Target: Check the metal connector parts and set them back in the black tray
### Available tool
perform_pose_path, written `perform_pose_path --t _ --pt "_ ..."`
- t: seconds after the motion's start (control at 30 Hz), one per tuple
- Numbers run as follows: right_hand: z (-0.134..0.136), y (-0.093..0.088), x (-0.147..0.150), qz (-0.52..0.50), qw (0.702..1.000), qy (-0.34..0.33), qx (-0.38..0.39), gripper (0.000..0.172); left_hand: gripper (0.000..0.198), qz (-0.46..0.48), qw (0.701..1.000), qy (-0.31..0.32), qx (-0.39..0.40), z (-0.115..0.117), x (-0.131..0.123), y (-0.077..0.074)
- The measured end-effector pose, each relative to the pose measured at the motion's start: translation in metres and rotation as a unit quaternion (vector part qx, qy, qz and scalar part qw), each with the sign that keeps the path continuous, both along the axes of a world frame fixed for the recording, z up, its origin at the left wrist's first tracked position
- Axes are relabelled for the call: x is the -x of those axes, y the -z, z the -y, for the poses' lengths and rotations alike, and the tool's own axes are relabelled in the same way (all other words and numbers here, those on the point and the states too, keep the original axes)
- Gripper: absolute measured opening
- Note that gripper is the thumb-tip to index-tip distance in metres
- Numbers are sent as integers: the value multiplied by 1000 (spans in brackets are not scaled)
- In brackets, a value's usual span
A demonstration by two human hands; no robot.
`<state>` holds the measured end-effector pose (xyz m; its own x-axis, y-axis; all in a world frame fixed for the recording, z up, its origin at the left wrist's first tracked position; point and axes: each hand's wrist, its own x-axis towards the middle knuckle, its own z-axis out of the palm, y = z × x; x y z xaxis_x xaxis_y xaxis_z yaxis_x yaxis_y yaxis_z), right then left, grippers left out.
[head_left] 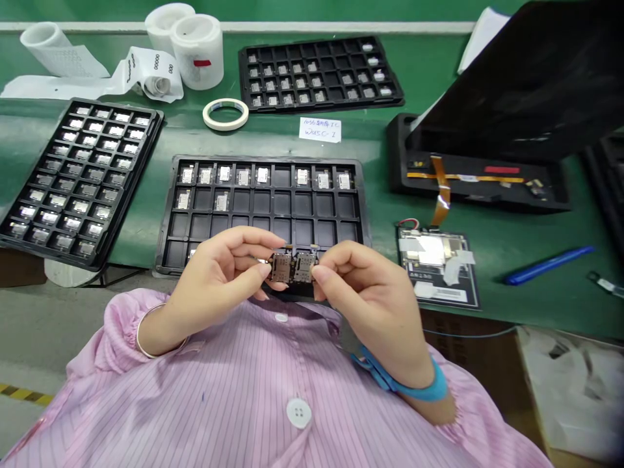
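My left hand (pixel 221 273) and my right hand (pixel 363 292) pinch a small metal card-slot part (pixel 292 266) between thumbs and fingers, close to my chest. The part looks like two square metal sockets side by side with thin orange flex tabs on top. It hovers over the near edge of a black compartment tray (pixel 266 211), which holds several similar small parts in its top two rows. A blue wrist strap (pixel 414 387) wraps my right wrist, and a thin bangle sits on the left one.
A fuller black tray (pixel 78 179) lies at left, another (pixel 319 71) at the back. White label rolls (pixel 197 49), a tape ring (pixel 225 114) and a paper note (pixel 320 130) sit behind. At right: an open device (pixel 480 175) with orange flex, a circuit board (pixel 439 266), a blue pen (pixel 548 265).
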<state>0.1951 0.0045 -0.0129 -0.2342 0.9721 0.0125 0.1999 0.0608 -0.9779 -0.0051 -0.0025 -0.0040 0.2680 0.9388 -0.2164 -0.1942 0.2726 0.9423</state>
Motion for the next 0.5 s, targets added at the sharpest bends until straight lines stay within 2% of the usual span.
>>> perform_pose_path --t 0.5 --pt "0 0 1 17 1000 1 21 19 19 -6 1000 -5 0 -3 1 3"
